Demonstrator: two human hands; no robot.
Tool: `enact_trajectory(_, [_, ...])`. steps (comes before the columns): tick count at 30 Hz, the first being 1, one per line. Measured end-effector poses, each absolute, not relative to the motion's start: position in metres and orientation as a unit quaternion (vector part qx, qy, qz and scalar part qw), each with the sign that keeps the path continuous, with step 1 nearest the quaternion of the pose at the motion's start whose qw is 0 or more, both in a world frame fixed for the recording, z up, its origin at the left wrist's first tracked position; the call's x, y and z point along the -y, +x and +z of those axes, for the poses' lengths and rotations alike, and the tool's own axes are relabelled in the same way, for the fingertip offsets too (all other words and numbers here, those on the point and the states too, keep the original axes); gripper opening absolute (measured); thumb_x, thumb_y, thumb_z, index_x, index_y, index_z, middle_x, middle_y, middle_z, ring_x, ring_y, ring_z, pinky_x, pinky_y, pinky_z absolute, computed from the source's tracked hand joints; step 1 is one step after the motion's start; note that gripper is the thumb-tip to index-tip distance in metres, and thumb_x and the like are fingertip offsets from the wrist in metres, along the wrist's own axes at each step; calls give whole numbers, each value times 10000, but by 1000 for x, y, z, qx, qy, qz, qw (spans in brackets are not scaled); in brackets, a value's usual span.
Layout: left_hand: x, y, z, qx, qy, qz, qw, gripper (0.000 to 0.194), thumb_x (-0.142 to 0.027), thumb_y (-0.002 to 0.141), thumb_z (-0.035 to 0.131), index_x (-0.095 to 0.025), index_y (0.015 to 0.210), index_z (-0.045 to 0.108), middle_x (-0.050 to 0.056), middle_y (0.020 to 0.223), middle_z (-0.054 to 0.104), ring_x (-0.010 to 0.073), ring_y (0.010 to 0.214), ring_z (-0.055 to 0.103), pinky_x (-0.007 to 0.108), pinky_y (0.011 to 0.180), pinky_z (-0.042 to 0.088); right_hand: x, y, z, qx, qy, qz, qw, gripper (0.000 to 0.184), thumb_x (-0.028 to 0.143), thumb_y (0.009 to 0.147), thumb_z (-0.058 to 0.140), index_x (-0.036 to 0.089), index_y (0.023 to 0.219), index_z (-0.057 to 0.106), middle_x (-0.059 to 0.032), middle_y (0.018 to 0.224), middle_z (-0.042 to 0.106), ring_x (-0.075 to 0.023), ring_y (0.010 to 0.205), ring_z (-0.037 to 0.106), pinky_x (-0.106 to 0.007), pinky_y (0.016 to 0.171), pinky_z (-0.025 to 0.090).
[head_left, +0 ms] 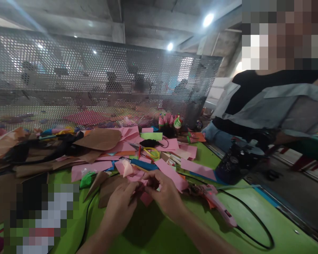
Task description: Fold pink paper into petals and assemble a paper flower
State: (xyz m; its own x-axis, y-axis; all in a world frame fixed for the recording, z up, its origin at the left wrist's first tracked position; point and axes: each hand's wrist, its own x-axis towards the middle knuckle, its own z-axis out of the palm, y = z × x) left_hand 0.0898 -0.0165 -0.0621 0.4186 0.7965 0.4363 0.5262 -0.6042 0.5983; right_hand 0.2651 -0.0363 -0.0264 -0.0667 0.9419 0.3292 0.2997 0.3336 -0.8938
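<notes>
My left hand (123,203) and my right hand (165,194) meet above the front of the green table (148,233). Both have their fingers pinched together on a small piece of pink paper (145,182), mostly hidden by the fingertips. Another bit of pink paper (146,199) shows just below them. Right of my right hand lies a pink hot glue gun (221,206) with a black cord. Close to my left hand are a folded brown paper cone (95,185) and a green crumpled piece (87,180).
Pink paper strips, brown paper (98,138), yellow-handled scissors (151,153) and a blue roll-like item (143,164) clutter the back. Paper ice-cream cones (177,122) stand by the perforated metal screen (95,84). A person (270,102) is at the right, near a dark tumbler (234,164).
</notes>
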Motion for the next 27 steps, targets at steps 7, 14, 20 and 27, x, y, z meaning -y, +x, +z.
enact_trajectory(7, [19, 91, -59, -412, 798, 372, 235, 304, -174, 884, 438, -265, 1108, 622, 39, 1019, 735, 236, 948, 666, 364, 808, 513, 35, 267, -26, 630, -484, 363, 487, 140, 155, 767, 672, 199, 889, 619, 22, 787, 623, -134, 722, 586, -227, 648, 463])
enact_trajectory(14, [24, 95, -56, -413, 759, 370, 341, 307, -202, 876, 480, -272, 1166, 551, 38, 1133, 700, 206, 1032, 655, 315, 846, 506, 28, 269, -32, 565, -502, 413, 508, 152, 281, 755, 724, 182, 799, 616, 21, 709, 609, -122, 621, 554, -241, 596, 437])
enact_trajectory(20, [26, 95, -50, -431, 746, 375, 344, 366, -140, 833, 455, -268, 1158, 564, 32, 1146, 691, 207, 1045, 644, 328, 870, 484, 27, 267, -26, 481, -456, 503, 554, 309, 398, 704, 799, 176, 772, 595, 31, 687, 597, -112, 577, 562, -237, 573, 433])
enact_trajectory(27, [25, 96, -54, -408, 720, 414, 380, 258, -209, 880, 497, -253, 1111, 602, 54, 1125, 692, 213, 1029, 652, 312, 867, 492, 31, 266, -26, 459, -429, 531, 569, 282, 383, 773, 767, 173, 773, 578, 19, 693, 627, -110, 609, 569, -232, 605, 432])
